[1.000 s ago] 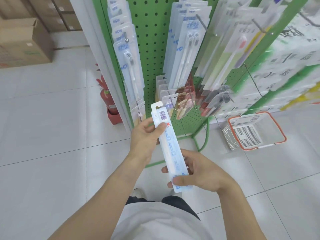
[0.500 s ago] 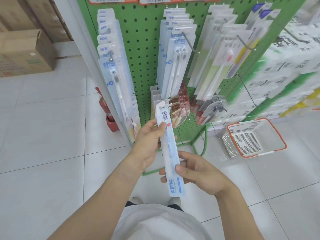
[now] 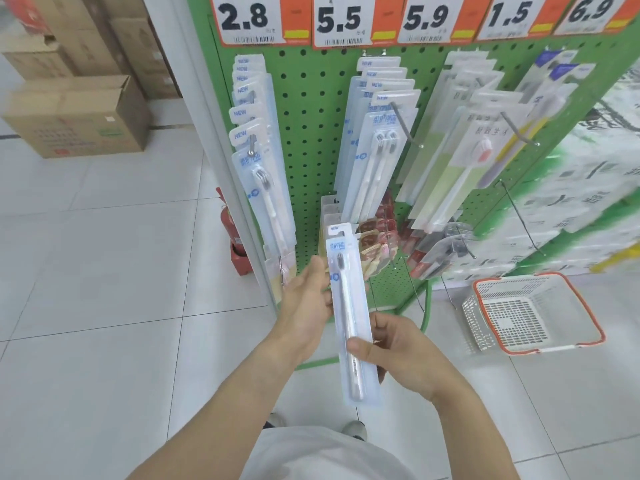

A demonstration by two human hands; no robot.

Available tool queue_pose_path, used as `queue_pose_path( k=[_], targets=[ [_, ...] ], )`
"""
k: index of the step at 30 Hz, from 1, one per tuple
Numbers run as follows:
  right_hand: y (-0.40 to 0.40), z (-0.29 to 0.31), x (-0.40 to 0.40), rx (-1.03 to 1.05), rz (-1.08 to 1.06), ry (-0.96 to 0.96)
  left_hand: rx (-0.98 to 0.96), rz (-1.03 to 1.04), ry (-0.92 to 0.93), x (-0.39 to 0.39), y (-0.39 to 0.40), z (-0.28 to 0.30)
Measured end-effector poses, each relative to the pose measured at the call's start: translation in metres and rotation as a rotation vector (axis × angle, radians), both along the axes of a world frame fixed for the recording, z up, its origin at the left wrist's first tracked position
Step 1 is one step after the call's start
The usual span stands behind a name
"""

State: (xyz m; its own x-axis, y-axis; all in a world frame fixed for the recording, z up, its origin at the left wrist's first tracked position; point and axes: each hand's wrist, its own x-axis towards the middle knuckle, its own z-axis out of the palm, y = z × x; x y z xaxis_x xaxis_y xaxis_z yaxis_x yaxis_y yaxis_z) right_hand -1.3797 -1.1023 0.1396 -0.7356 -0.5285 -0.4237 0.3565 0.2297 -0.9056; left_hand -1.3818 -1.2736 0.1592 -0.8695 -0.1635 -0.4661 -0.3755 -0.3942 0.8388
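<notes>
On my feed the toothbrush pack (image 3: pixel 349 306) is held up between both hands in front of the lower part of the green pegboard rack (image 3: pixel 311 116), clear of the tiled floor (image 3: pixel 104 271). It stands nearly upright with its top leaning a little to the left. The clear front faces the camera, with the bristle end up and a small "NEW" tab at the top. The right hand (image 3: pixel 401 355) pinches the lower half of the pack: the thumb presses across the front and the other fingers curl behind it. The left hand (image 3: pixel 304 306) lies against the pack's left edge higher up, its back toward me and its fingers reaching upward along that edge. Its thumb is hidden, so I cannot tell whether it grips the pack or only touches it. Rows of similar toothbrush packs (image 3: pixel 263 188) hang from hooks on the rack, under a strip of price tags (image 3: pixel 259 19) along its top. A white basket with an orange rim (image 3: pixel 554 348) sits on the floor to the right of the hands, near the rack's foot. A red fire extinguisher (image 3: pixel 228 223) stands low behind the rack's left side, and cardboard boxes (image 3: pixel 76 116) are stacked at the far left.
</notes>
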Motion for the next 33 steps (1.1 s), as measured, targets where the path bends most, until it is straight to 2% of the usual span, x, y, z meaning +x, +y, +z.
queue_pose_path(
  k=[3, 6, 13, 15, 17, 19, 22, 27, 30, 33],
  targets=[
    [0.000, -0.001, -0.002, 0.046, 0.035, 0.037, -0.091, -0.026, 0.070, 0.000, -0.001, 0.001],
    [-0.001, -0.004, -0.005, 0.045, 0.034, 0.069, -0.085, -0.019, 0.108, 0.001, -0.004, 0.007],
    [-0.010, 0.004, -0.009, -0.102, -0.019, 0.134, -0.219, -0.023, 0.128, 0.003, -0.012, 0.008],
    [-0.011, 0.007, -0.014, -0.024, -0.011, 0.225, -0.249, -0.083, 0.119, 0.002, -0.014, 0.012],
    [-0.014, 0.012, -0.022, 0.175, -0.008, 0.422, -0.293, -0.115, 0.109, 0.001, -0.017, 0.017],
    [-0.022, 0.022, -0.031, 0.244, -0.059, 0.548, -0.360, -0.065, 0.096, 0.001, -0.021, 0.023],
    [-0.038, 0.037, -0.042, 0.192, -0.158, 0.667, -0.422, 0.106, 0.116, 0.006, -0.030, 0.034],
    [-0.061, 0.065, -0.065, 0.197, -0.239, 0.817, -0.569, 0.546, 0.356, 0.014, -0.044, 0.061],
    [-0.079, 0.080, -0.076, 0.221, -0.175, 0.846, -0.756, 0.545, 0.410, 0.003, -0.054, 0.067],
    [-0.092, 0.086, -0.086, 0.220, -0.124, 0.836, -0.765, 0.418, 0.449, -0.011, -0.066, 0.069]
  ],
)
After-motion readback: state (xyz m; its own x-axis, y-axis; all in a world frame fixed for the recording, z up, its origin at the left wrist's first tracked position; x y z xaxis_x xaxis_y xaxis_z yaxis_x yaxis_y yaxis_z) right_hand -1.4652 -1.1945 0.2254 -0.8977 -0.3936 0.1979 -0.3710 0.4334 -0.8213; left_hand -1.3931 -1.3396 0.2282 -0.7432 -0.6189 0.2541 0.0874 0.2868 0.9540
